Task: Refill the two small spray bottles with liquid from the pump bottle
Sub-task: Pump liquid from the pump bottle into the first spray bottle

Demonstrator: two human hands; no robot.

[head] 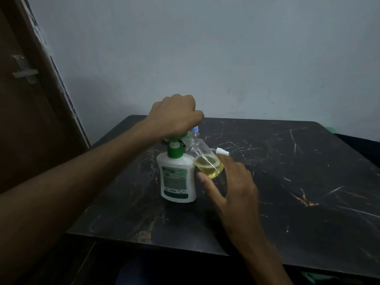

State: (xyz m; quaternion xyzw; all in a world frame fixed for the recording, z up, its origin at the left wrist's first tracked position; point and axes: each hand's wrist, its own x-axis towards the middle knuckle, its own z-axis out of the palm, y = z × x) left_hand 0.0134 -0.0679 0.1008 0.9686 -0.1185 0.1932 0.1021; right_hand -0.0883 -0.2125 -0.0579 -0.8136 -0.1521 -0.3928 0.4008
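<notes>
A white pump bottle (177, 177) with a green pump stands upright on the dark table. My left hand (176, 114) is curled over its green pump head (174, 139) from above. My right hand (232, 182) holds a small clear spray bottle (205, 161) between thumb and fingers. The bottle is tilted, its open neck up under the pump's nozzle, and yellow liquid sits in its lower end. A second small bottle with a blue cap (195, 130) stands just behind, mostly hidden by my left hand. A white spray top (222, 151) lies on the table beside them.
The black marble-patterned table (287, 182) reaches to a grey wall at the back. A brown door (24, 99) stands at the left. Something green (329, 129) shows past the table's far right corner.
</notes>
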